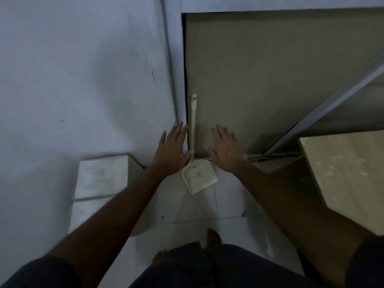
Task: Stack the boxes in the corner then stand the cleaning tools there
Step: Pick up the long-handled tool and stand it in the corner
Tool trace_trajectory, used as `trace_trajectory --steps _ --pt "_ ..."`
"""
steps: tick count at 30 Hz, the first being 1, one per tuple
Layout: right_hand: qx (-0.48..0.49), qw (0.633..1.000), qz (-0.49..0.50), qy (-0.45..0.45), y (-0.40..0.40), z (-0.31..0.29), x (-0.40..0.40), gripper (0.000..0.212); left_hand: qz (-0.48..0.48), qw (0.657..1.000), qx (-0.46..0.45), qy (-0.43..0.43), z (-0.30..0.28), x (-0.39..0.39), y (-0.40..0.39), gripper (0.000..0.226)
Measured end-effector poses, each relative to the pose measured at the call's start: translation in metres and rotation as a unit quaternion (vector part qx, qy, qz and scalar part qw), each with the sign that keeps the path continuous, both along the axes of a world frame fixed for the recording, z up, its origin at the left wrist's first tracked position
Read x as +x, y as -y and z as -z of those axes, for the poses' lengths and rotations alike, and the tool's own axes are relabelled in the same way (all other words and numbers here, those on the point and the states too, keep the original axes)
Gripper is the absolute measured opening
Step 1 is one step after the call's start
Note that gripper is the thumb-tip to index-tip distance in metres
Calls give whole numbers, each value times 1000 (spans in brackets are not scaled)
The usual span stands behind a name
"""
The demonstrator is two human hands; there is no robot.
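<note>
While both hands hover flat, nothing's gripped:
dustpan (pixel 198 175): upright against the door (pixel 270 80), pan on floor
left hand (pixel 171 153): fingers spread, thumb by handle
right hand (pixel 225 150): spread, just beside
boxes (pixel 99 179): stacked left, by wall (pixel 72 80)

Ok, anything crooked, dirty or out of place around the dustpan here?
Only small things. The dustpan stands upright against the door, its pan turned at an angle to the floor tiles, with a few dark specks inside. The left hand and right hand hover open on either side of its handle. Nothing looks spilled or broken.
</note>
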State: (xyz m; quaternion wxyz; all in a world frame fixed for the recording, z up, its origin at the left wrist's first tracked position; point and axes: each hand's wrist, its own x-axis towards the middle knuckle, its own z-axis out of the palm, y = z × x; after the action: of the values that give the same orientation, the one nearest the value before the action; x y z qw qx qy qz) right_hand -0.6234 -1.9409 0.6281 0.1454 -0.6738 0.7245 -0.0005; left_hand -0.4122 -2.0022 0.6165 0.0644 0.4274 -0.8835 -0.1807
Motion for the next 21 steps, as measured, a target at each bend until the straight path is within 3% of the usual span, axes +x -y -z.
trace_trajectory --steps 11,21 --pt "-37 983 177 17 -124 -32 95 72 164 985 -45 5 -35 75 -57 88" --pt "-68 948 307 43 -270 -42 108 72 301 952 -46 3 -50 51 -159 93"
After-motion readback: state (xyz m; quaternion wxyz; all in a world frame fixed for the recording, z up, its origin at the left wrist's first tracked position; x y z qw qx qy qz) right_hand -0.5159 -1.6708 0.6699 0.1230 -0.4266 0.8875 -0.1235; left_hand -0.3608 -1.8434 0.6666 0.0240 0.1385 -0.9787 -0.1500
